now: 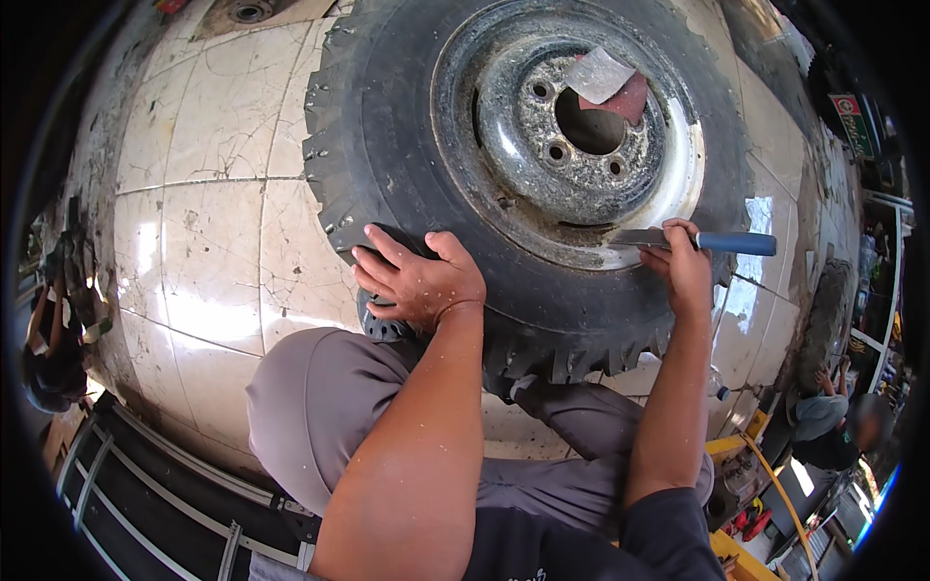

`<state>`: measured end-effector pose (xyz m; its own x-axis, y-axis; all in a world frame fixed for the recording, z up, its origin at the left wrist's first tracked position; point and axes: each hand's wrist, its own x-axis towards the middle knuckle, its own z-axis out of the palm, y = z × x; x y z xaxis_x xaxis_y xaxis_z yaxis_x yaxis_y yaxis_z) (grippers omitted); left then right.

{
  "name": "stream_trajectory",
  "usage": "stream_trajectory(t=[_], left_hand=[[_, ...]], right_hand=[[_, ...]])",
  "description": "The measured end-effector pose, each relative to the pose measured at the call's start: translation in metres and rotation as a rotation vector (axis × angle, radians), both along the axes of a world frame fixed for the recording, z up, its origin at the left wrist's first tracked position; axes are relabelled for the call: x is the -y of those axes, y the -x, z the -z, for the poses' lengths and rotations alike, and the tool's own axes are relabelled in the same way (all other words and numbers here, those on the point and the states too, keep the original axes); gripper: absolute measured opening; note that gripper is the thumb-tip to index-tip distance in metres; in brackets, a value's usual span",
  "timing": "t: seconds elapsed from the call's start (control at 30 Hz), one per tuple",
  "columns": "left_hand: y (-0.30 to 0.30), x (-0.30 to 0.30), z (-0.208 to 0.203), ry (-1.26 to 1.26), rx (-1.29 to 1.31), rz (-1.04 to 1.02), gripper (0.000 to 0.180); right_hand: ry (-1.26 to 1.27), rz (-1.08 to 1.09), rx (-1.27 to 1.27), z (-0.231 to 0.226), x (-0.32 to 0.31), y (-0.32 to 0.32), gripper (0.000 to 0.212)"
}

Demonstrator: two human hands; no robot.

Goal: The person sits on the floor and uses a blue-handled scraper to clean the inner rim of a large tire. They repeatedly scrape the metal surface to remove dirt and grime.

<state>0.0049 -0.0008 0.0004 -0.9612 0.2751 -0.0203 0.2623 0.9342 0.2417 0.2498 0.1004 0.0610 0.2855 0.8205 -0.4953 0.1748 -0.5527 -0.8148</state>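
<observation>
A large black tyre [397, 145] lies flat before me, fitted on a worn, speckled metal wheel rim [484, 184]. My right hand [683, 257] grips a blue-handled scraper [741, 243] where handle meets blade, its fingers closed. The flat metal blade points left and lies against the rim's near edge. Along that right side the rim is brighter and whiter than elsewhere. My left hand [426, 281] rests on the near-left sidewall, fingers spread, holding nothing. Two pieces of what looks like sandpaper, one grey [600, 75] and one dark red [630, 100], lie partly over the centre hole.
Cracked cream floor tiles [218, 223] surround the tyre. A black frame with metal rails [160, 484] stands at lower left. On the right are a clear bottle [717, 382], another tyre [828, 310], shelving [880, 290] and a crouching person [833, 426]. Another person [58, 349] shows at far left.
</observation>
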Motion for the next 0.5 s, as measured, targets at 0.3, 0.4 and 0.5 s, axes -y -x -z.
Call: stream_trajectory(t=[0.3,0.4,0.5], left_hand=[[0.001,0.0,0.002,-0.007,0.017,-0.004,0.075],[0.0,0.0,0.003,-0.011,-0.007,0.006,0.075],[0.001,-0.001,0.002,-0.017,-0.008,0.0,0.075]], right_hand=[[0.007,0.015,0.066,-0.008,-0.018,0.02,0.03],[0.019,0.03,0.043,0.006,-0.021,0.025,0.035],[0.054,0.038,0.04,0.013,-0.022,0.03,0.038]])
